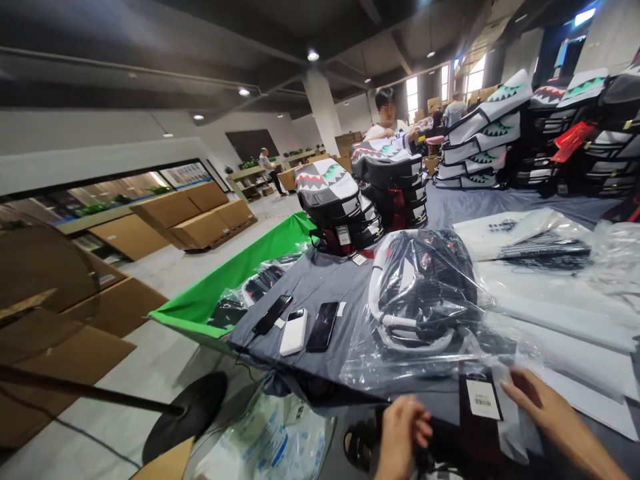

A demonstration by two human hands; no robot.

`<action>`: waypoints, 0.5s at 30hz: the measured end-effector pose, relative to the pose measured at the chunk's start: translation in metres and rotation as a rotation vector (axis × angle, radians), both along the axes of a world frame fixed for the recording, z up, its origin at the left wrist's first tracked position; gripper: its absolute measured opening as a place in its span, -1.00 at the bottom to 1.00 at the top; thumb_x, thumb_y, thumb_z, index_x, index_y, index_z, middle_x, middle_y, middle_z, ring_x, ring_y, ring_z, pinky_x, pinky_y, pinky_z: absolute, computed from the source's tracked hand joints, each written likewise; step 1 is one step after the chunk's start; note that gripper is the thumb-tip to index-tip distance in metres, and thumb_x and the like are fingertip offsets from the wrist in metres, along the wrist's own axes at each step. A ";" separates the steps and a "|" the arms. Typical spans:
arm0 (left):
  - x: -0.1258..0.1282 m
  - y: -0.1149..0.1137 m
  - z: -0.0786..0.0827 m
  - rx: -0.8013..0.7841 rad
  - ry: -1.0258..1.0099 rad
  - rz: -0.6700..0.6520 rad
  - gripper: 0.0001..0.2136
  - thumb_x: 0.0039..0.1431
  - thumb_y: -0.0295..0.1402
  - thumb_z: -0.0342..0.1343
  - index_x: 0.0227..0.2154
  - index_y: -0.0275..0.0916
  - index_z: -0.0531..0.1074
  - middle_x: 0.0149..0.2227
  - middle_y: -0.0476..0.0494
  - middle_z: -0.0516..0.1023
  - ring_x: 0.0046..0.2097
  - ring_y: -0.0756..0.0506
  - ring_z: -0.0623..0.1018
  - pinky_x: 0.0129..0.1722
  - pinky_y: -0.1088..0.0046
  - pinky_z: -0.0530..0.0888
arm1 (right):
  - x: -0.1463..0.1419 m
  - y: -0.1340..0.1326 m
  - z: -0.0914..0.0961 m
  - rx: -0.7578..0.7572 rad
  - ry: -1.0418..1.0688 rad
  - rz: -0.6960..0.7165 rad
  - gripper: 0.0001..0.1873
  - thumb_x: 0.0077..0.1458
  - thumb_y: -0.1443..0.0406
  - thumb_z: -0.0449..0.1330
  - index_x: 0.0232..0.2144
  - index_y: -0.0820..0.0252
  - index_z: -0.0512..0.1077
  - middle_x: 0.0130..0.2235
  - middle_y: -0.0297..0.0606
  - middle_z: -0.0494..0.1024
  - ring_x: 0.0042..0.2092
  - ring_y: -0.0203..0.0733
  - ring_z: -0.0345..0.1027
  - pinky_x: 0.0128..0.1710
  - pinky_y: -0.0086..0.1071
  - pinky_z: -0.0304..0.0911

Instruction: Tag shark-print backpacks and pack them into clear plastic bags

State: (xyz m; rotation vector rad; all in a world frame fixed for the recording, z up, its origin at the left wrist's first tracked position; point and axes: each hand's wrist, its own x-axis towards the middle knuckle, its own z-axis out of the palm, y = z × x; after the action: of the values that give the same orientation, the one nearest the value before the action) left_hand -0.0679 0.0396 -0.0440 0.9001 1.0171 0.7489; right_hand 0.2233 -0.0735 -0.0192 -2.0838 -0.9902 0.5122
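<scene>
Bagged backpack (425,287) is parked on the desk (320,280), close to the near edge, wrapped in clear plastic. Dark fabric (445,437) below it is pinched by the left hand (400,433), fingers curled shut on it. Right hand (545,413) is laid flat, fingers stretched out, beside the barcode label (483,398); phones (323,327) are lined up further left

One head-worn camera looks forward and down across the grey packing table (320,280), near its front edge.
</scene>
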 end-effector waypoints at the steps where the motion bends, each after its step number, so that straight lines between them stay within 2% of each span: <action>1: 0.019 -0.005 0.003 0.105 0.015 -0.073 -0.54 -0.07 0.04 0.38 -0.31 -0.28 0.57 -0.27 -0.28 0.62 -0.24 -0.20 0.60 -0.25 0.36 0.49 | -0.011 0.007 0.003 0.000 0.006 -0.034 -0.25 -0.16 -0.31 0.13 -0.14 0.06 0.53 -0.08 -0.09 0.66 -0.06 0.15 0.54 -0.10 -0.14 0.46; 3: 0.058 -0.004 0.013 0.236 0.049 -0.121 -0.55 -0.10 -0.15 0.45 -0.16 -0.27 0.59 -0.07 -0.30 0.61 -0.07 -0.23 0.56 0.01 0.32 0.43 | -0.024 0.022 0.012 0.013 0.040 -0.103 -0.16 -0.28 -0.32 0.16 -0.13 0.14 0.50 -0.11 -0.03 0.65 -0.09 0.20 0.53 -0.07 -0.07 0.44; 4: 0.075 -0.001 0.018 0.257 0.048 -0.145 -0.55 -0.13 -0.20 0.46 -0.15 -0.27 0.59 -0.08 -0.28 0.61 -0.06 -0.24 0.55 0.05 0.31 0.40 | -0.026 0.026 0.016 0.019 0.068 -0.107 -0.16 -0.30 -0.33 0.15 -0.16 0.15 0.49 -0.16 -0.02 0.66 -0.15 0.20 0.53 -0.10 -0.06 0.44; 7: 0.111 0.010 0.026 0.110 -0.104 -0.217 -0.55 -0.20 -0.16 0.49 -0.25 -0.30 0.58 -0.28 -0.21 0.62 -0.19 -0.22 0.57 -0.05 0.29 0.44 | -0.025 0.022 0.023 0.040 0.224 0.034 -0.24 -0.23 -0.35 0.13 -0.30 0.14 0.50 -0.31 -0.11 0.65 -0.28 0.09 0.51 -0.23 -0.15 0.43; 11: 0.115 0.004 0.025 -0.250 -0.324 -0.301 -0.51 -0.29 -0.05 0.53 -0.40 -0.32 0.55 -0.48 -0.16 0.58 -0.38 -0.18 0.59 -0.19 0.26 0.50 | -0.030 -0.006 0.024 0.025 0.477 0.278 -0.34 -0.04 -0.31 0.16 -0.34 0.14 0.51 -0.29 -0.20 0.64 -0.19 0.07 0.54 -0.19 -0.22 0.44; 13: 0.108 -0.003 0.026 -0.296 -0.371 -0.259 -0.54 -0.30 -0.11 0.55 -0.41 -0.31 0.55 -0.50 -0.14 0.58 -0.40 -0.16 0.59 -0.19 0.26 0.51 | -0.033 -0.010 0.024 0.040 0.523 0.293 -0.37 -0.03 -0.28 0.21 -0.32 0.15 0.51 -0.26 -0.19 0.64 -0.13 0.09 0.53 -0.10 -0.19 0.45; 15: 0.103 -0.008 0.029 -0.305 -0.403 -0.201 -0.54 -0.32 -0.16 0.56 -0.38 -0.30 0.56 -0.46 -0.13 0.60 -0.40 -0.14 0.59 -0.18 0.28 0.51 | -0.036 -0.004 0.021 0.121 0.527 0.207 -0.37 -0.13 -0.25 0.30 -0.28 0.15 0.50 -0.20 -0.14 0.64 -0.08 0.11 0.52 -0.04 -0.16 0.45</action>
State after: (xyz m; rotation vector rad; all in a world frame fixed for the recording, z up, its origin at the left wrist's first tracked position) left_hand 0.0350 0.0313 -0.0148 0.5473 0.6491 0.5566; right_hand 0.1875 -0.0770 0.0022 -1.6195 -0.8937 1.0185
